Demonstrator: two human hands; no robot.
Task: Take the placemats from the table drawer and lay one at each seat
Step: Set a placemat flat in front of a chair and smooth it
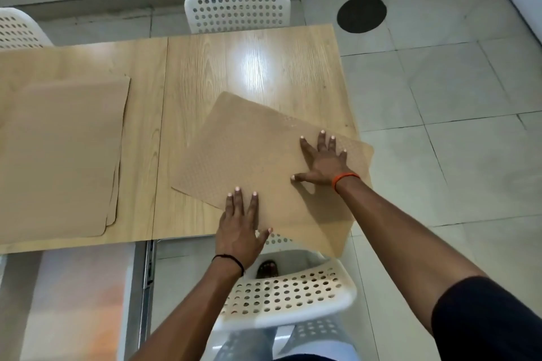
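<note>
A tan textured placemat [252,152] lies skewed on the right part of the wooden table [264,67], its near right corner hanging past the table's edge. My left hand [240,228] rests flat on the mat's near edge, fingers spread. My right hand [322,161] presses flat on the mat's right side, fingers apart, an orange band on the wrist. A stack of more tan placemats [58,155] lies on the left part of the table. The drawer [73,302] under the table stands pulled out at the lower left.
A white perforated chair [281,296] stands right below me at the table's near edge. Another white chair [237,10] is tucked in at the far side, and a third [17,29] at the far left. Tiled floor lies to the right, with a dark round cover [361,13].
</note>
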